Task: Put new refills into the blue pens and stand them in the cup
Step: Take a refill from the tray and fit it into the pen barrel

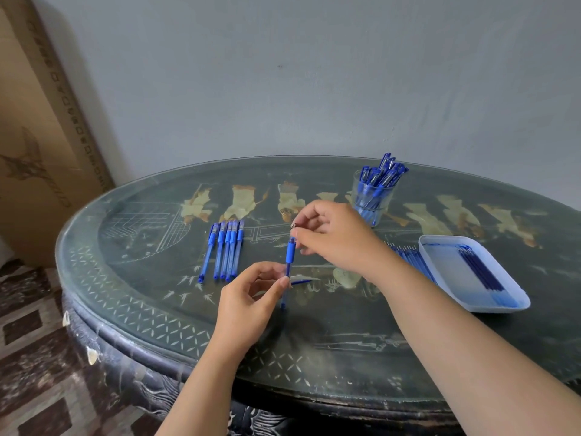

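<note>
Head view, near to far. Left hand [251, 297] is nearest, over the front part of the table [345, 341]. Its thumb and fingertips pinch the lower barrel of one blue pen [290, 256], other fingers loosely curled. The pen stands nearly upright, rubber grip section at the top, bottom end low over the glass top; can't tell if it touches.

Right hand [333, 234] sits just above and behind, fingers curled in, fingertips pinching the pen's top end. A small dark bit pokes out between them; can't tell which part it is.

A short blue piece [300, 282] lies flat on the table just right of the left fingertips, too small to identify.

Left of the hands: five blue pens in a row [224, 250], side by side, flat on the table.

Right of the right forearm: loose refills [412, 256] on the table, up against a shallow white tray [490, 308]. More refills [481, 269] lie inside the tray.

Further back, behind the right hand: clear cup [356, 190] upright, packed with capped pens [382, 174] leaning right.

Behind all that: grey wall [283, 73], with cardboard [31, 121] leaning at far left.
</note>
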Demonstrator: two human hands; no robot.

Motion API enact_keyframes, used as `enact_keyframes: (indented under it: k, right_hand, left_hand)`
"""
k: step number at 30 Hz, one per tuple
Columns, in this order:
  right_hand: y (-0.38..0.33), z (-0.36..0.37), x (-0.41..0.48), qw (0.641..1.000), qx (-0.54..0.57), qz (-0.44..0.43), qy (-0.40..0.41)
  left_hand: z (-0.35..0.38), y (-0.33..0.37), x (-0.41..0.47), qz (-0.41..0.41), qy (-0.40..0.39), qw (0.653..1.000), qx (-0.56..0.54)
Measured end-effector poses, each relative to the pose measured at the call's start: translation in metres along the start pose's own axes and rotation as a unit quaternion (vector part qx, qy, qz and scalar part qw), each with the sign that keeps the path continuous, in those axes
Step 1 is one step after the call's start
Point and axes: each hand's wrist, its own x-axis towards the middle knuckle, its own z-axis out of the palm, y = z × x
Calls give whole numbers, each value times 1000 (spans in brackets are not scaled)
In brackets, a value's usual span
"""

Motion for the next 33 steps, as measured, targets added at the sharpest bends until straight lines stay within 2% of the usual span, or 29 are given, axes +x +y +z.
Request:
enact_keyframes:
  k: [5,7,11,16,21,25,29,33]
  right_hand:
    - [-1,0,-1,993,-115,-11,10]
    - [1,0,-3,996,-89,-10,21]
    - [9,0,-3,999,17,10,-45]
    - [10,11,-5,999,-21,4,43]
    - [12,12,-7,999,32,18,0]
    - [12,14,-9,998,-5,14,60]
    - [15,15,-10,999,42,11,11]
    - [14,18,-11,997,46,20,53]
  left_hand:
    - [0,-1,0,2,-1,1000,-2]
    - [0,-1,0,1,0,1000,-8]
    - [1,-1,1,2,4,1000,-8]
    - [0,-2,1,7,1,1000,-6]
    - [0,-2,1,5,3,1000,-8]
    - [0,-2,1,7,0,1000,-5]
    - [-1,-2,1,6,2,1000,-8]
    - [0,-3,1,7,-1,1000,-10]
